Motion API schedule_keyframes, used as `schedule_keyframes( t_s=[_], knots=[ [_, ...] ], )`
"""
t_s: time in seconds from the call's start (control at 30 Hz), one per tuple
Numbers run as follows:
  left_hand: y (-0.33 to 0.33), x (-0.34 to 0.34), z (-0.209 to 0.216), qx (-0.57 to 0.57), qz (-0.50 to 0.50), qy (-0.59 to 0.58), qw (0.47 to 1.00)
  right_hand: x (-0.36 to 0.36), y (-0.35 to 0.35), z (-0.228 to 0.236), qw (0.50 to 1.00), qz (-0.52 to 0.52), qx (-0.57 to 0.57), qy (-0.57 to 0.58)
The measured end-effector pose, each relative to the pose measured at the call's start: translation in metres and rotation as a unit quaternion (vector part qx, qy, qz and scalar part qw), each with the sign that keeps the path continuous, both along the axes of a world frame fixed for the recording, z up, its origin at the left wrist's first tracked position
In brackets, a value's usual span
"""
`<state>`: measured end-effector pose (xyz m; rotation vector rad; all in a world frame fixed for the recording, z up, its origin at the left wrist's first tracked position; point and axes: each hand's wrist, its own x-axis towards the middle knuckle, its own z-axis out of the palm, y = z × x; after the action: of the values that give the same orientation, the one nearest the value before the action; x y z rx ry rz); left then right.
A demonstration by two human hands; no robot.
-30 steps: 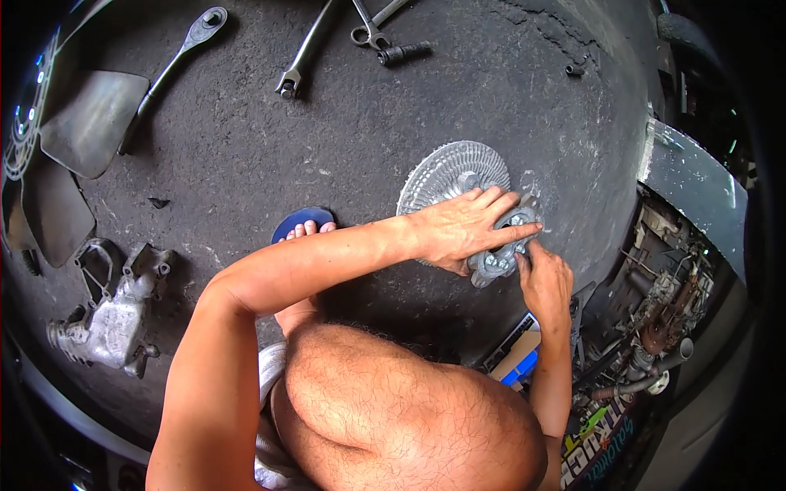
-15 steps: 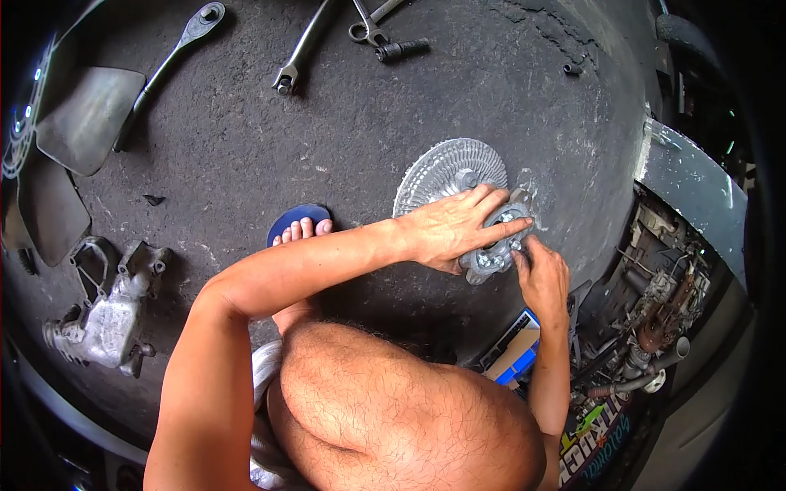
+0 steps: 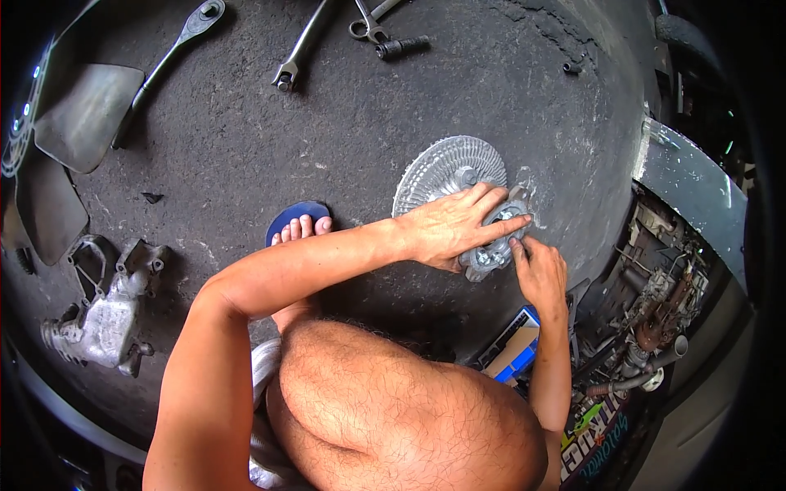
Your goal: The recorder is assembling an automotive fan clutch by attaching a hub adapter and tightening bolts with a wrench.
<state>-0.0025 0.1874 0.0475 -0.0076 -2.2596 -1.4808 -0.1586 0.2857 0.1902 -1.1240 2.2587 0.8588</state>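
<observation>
A finned round fan clutch [image 3: 438, 172] lies on the dark floor. Against its near right edge is a smaller round grey metal part [image 3: 477, 263] with lugs on its rim and shiny bolt-like pieces in its face. My left hand [image 3: 458, 229] lies over this part and grips it, the index finger stretched across its face and other fingertips reaching the fan clutch. On the part's right side is my right hand [image 3: 542, 274], thumb and fingers closed at its face. Whatever small piece sits between those fingertips is hidden.
A ratchet [image 3: 192, 29], a long-handled wrench [image 3: 299, 49], a ring spanner [image 3: 368, 24] and a socket [image 3: 401, 47] lie far off. Fan blades [image 3: 86, 119] and a cast metal housing [image 3: 110, 323] are on the left. At right stand a blue-edged box [image 3: 516, 356] and engine parts [image 3: 655, 311].
My right thumb has moved slightly up and inward onto the metal part's face. My left hand stays in place on the part.
</observation>
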Motion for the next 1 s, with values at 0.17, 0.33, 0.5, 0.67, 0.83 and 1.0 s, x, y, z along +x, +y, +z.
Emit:
schedule_keyframes(
  t_s=[0.17,0.33,0.5,0.67,0.83,1.0],
  knots=[
    [0.000,0.004,-0.002,-0.002,-0.002,-0.005,1.000,0.007,0.001,-0.001,0.998,0.050,-0.037,0.003],
    [0.002,0.002,-0.005,0.029,-0.001,0.001,1.000,0.007,-0.004,-0.006,0.997,0.042,-0.043,0.050],
    [0.001,0.002,-0.006,0.028,-0.001,-0.002,1.000,-0.001,0.002,-0.017,0.962,0.132,-0.239,-0.021],
    [0.002,-0.002,-0.005,0.026,0.002,0.001,1.000,-0.009,-0.014,-0.015,0.993,0.000,-0.114,0.007],
    [0.001,0.005,-0.004,0.073,-0.004,-0.021,0.997,-0.003,-0.012,-0.015,0.970,0.133,-0.202,-0.020],
    [0.003,0.001,-0.004,0.055,0.015,-0.016,0.998,-0.013,-0.011,-0.022,0.994,0.043,-0.104,0.011]
  ],
)
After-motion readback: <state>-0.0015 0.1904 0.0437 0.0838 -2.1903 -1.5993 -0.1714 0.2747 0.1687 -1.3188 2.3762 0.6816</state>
